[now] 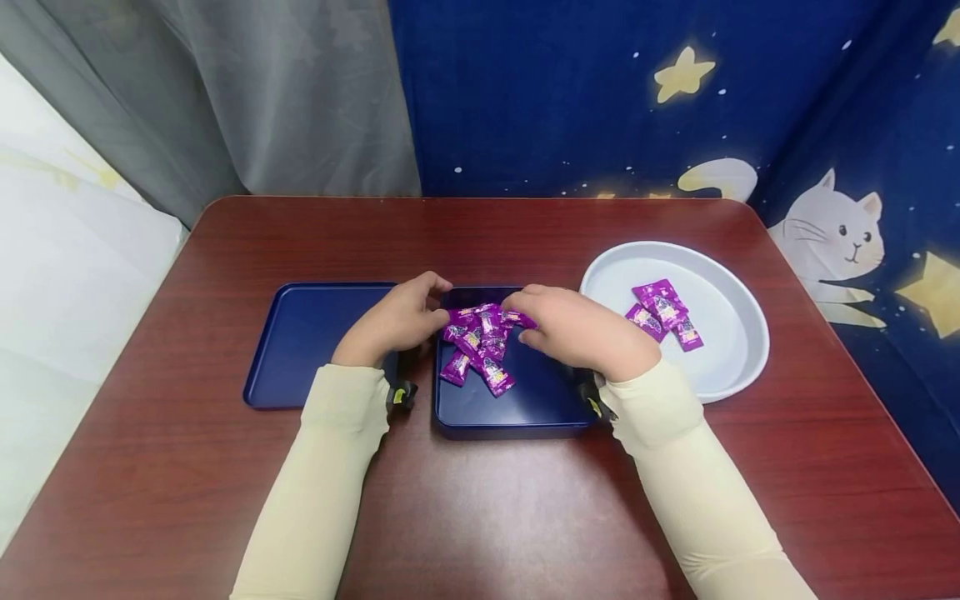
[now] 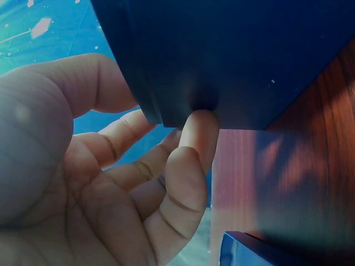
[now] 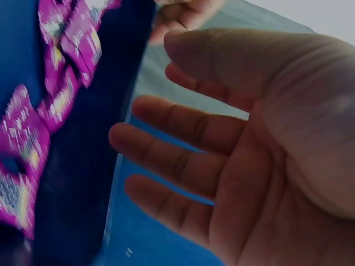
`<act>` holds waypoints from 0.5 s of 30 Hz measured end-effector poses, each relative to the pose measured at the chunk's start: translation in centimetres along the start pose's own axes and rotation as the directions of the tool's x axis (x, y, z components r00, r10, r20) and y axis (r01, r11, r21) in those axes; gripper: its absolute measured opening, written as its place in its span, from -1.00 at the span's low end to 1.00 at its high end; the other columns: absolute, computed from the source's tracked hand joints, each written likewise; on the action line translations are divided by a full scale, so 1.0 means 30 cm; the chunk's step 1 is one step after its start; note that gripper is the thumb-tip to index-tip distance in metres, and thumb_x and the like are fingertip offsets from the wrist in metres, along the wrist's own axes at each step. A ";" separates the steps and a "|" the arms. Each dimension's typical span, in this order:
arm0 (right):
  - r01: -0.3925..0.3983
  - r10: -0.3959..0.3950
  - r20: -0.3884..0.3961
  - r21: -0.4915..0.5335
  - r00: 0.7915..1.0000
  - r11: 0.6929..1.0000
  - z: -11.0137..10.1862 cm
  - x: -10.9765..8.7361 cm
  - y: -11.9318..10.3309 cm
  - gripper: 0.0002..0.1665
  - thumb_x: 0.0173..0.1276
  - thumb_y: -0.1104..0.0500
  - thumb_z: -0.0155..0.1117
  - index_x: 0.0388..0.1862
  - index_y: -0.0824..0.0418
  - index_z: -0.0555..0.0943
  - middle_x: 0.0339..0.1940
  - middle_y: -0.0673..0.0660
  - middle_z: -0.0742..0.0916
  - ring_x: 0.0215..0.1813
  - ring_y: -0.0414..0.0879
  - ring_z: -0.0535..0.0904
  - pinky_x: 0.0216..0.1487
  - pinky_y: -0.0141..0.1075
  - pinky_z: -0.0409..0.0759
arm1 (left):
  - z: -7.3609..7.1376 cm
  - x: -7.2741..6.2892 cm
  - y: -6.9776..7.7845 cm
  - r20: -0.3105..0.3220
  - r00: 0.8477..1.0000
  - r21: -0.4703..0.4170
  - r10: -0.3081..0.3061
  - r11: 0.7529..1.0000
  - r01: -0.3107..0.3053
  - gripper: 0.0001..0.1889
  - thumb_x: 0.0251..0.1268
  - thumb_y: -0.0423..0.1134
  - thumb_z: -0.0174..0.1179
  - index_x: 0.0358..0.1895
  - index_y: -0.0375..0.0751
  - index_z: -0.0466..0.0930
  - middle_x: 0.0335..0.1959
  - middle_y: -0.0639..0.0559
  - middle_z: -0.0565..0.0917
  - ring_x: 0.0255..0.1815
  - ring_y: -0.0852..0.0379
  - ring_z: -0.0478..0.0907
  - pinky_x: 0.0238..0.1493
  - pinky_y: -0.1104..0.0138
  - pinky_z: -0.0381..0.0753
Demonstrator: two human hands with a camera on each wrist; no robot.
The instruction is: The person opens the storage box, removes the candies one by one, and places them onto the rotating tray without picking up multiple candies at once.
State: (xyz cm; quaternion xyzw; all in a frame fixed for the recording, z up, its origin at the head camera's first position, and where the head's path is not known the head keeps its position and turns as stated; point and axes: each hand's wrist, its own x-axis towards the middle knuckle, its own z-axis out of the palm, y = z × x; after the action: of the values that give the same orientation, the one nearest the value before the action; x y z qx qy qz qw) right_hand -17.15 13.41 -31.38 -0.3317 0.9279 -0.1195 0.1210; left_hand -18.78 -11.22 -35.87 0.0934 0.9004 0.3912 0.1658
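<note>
A dark blue rectangular box point(image 1: 540, 392) holds a heap of small purple wrapped candies point(image 1: 480, 333), gathered toward its left side. At the box's left wall, my left hand point(image 1: 401, 317) has its thumb at the rim beside the candies. The left wrist view shows this hand point(image 2: 100, 172) with curled fingers against the outside wall and the thumb tip hidden behind the rim. My right hand point(image 1: 577, 325) is above the box's right half, fingertips near the heap. In the right wrist view, its fingers point(image 3: 177, 160) are loosely extended, with nothing held in them.
A shallow dark blue tray or lid point(image 1: 315, 342) lies left of the box, partly behind my left hand. On the right stands a round white dish point(image 1: 720, 371) with several more purple candies point(image 1: 663, 308). Curtains point(image 1: 525, 100) hang behind the brown table point(image 1: 480, 517).
</note>
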 end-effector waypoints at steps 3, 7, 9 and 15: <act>0.054 -0.054 0.017 -0.028 0.998 0.998 0.025 0.023 -0.006 -0.44 0.37 0.18 0.34 0.33 0.22 0.51 0.18 0.18 0.63 0.19 0.02 0.56 0.26 -0.09 0.48 | 0.000 0.000 -0.002 -0.002 1.000 0.001 0.005 1.000 -0.005 -0.54 0.43 -0.29 0.11 0.35 -0.23 0.34 0.18 -0.24 0.54 -0.12 -0.07 0.63 -0.17 0.14 0.66; 0.112 -0.111 0.027 -0.046 0.993 0.993 0.051 0.045 -0.015 -0.48 0.36 0.19 0.34 0.29 0.22 0.54 0.06 0.18 0.66 0.06 -0.01 0.59 0.19 -0.11 0.52 | 0.000 0.000 -0.003 -0.002 1.000 0.002 0.010 1.000 -0.010 -0.54 0.42 -0.28 0.11 0.35 -0.23 0.35 0.18 -0.23 0.55 -0.09 -0.06 0.62 -0.16 0.14 0.66; 0.145 -0.144 0.025 -0.040 0.989 0.989 0.062 0.055 -0.018 -0.52 0.35 0.21 0.34 0.25 0.22 0.57 0.00 0.17 0.66 -0.01 -0.03 0.59 0.13 -0.12 0.54 | 0.000 0.001 -0.003 0.000 1.000 0.000 0.006 1.000 -0.006 -0.54 0.42 -0.28 0.11 0.34 -0.21 0.35 0.17 -0.22 0.55 -0.11 -0.06 0.63 -0.19 0.15 0.66; 0.156 -0.154 0.063 -0.031 0.986 0.987 0.091 0.073 -0.030 -0.55 0.35 0.20 0.35 0.22 0.17 0.60 0.06 0.13 0.68 0.09 -0.04 0.58 0.19 -0.13 0.53 | 0.000 0.006 -0.005 0.003 1.000 -0.004 0.001 1.000 -0.001 -0.55 0.42 -0.27 0.12 0.33 -0.18 0.35 0.16 -0.20 0.55 -0.17 -0.04 0.64 -0.23 0.17 0.65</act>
State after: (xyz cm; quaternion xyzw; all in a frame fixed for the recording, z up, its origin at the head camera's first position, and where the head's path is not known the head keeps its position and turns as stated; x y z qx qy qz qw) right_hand -17.44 10.92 -33.99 -0.4086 0.8971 -0.1018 0.1336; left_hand -18.94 -11.26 -36.02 0.0943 0.8993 0.3930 0.1671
